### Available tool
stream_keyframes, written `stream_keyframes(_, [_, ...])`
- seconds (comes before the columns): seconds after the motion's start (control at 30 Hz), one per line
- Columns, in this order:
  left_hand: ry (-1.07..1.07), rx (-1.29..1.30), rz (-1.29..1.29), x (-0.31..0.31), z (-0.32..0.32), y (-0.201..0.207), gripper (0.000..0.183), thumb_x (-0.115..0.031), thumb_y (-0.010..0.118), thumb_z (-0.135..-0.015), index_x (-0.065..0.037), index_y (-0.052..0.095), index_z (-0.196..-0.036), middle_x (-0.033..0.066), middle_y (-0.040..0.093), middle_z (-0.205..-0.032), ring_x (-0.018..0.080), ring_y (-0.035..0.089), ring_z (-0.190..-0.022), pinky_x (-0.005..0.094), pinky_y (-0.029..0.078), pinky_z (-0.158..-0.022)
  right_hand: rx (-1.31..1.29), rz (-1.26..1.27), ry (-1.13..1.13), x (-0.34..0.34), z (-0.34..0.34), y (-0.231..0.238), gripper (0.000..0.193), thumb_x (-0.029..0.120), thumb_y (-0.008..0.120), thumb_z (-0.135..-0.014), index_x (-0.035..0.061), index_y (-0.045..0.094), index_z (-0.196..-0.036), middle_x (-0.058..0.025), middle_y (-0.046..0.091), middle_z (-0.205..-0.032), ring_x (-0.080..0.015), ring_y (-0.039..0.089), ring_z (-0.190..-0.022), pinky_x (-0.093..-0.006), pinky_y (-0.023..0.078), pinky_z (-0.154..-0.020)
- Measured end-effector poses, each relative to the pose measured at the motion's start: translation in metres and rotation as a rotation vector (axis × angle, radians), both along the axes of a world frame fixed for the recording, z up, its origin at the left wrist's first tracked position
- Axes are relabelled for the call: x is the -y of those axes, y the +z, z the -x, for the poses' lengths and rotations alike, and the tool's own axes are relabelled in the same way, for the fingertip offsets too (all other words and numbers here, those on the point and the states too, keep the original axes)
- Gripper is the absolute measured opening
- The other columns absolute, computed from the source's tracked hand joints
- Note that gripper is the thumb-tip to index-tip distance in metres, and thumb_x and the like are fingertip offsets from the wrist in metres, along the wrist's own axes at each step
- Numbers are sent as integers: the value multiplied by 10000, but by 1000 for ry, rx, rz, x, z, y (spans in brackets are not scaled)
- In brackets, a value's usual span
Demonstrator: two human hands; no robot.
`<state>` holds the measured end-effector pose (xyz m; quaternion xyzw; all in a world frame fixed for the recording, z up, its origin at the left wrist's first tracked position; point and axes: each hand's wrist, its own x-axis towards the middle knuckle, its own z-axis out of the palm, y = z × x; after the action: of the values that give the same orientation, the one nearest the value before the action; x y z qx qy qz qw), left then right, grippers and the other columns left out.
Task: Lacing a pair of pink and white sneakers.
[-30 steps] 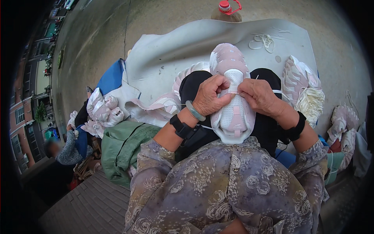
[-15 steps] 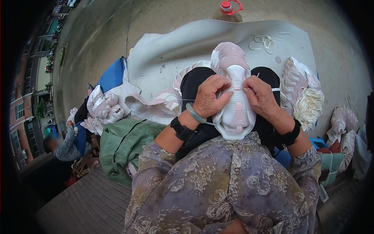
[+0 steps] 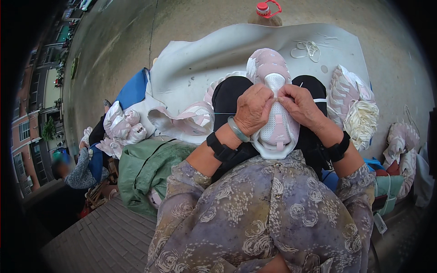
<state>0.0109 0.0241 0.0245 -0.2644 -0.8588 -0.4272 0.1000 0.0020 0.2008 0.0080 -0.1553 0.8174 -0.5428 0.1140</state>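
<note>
A pink and white shoe (image 3: pixel 274 122) lies on my lap, sole side away, toe pointing off from me. My left hand (image 3: pixel 253 109) is closed on the shoe's left side near the tongue, with a thin thread running off to the left. My right hand (image 3: pixel 301 105) pinches the same spot from the right, fingertips meeting the left hand's over the white mesh middle. Both wrists carry black bands; the left also has a pale green bangle.
Pink and white shoe uppers (image 3: pixel 122 129) are piled at left, and more stacks (image 3: pixel 353 107) at right. A grey sheet (image 3: pixel 214 54) covers the ground ahead, with a bottle (image 3: pixel 265 12) beyond it. A green bag (image 3: pixel 148 170) lies by my left knee. Another person (image 3: pixel 75 170) sits at far left.
Both hands have shifted slightly up the shoe and drawn closer together, fingertips now meeting over its middle.
</note>
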Motion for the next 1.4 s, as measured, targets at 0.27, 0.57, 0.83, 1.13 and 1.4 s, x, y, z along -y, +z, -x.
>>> stream_keyframes(0.27, [414, 292, -297, 88, 3, 15, 112, -50, 537, -833, -16, 488, -738, 21, 465, -628, 97, 437, -587, 256, 379, -535, 54, -72, 81, -29, -3, 15, 233, -33, 498, -668, 18, 509, -895, -38, 491, -724, -139, 464, -671, -271, 394, -618])
stream_keyframes(0.57, [585, -45, 467, 136, -4, 51, 251, -41, 568, -761, -2, 521, -1004, 194, 559, -1000, 362, 565, -869, 382, 464, -724, -614, -309, -81, -19, -10, -2, 306, -41, 506, -670, 39, 513, -965, -106, 520, -812, -299, 542, -703, -374, 432, -619])
stream_keyframes(0.83, [-6, 137, 288, 34, -3, 17, 479, -10, 584, -701, -46, 462, -1162, 157, 581, -964, 335, 591, -761, 370, 487, -625, -634, -382, -15, -43, -14, 12, 233, -24, 572, -707, 37, 519, -926, -84, 488, -741, -259, 553, -649, -352, 443, -515])
stream_keyframes(1.13, [-69, -180, 496, 104, 25, 84, 231, -76, 663, -697, -88, 547, -896, 68, 531, -659, 270, 547, -591, 353, 421, -496, -562, -357, 5, -75, -11, 18, 196, 63, 646, -741, 52, 532, -901, -79, 500, -700, -259, 552, -607, -354, 426, -494])
stream_keyframes(1.4, [19, -291, 951, 189, 26, 152, 107, -110, 611, -770, -99, 548, -856, 85, 434, -627, 273, 503, -563, 362, 390, -478, -554, -495, 46, -119, -23, 39, 176, 52, 632, -754, 59, 545, -906, -90, 509, -704, -272, 556, -613, -352, 417, -511])
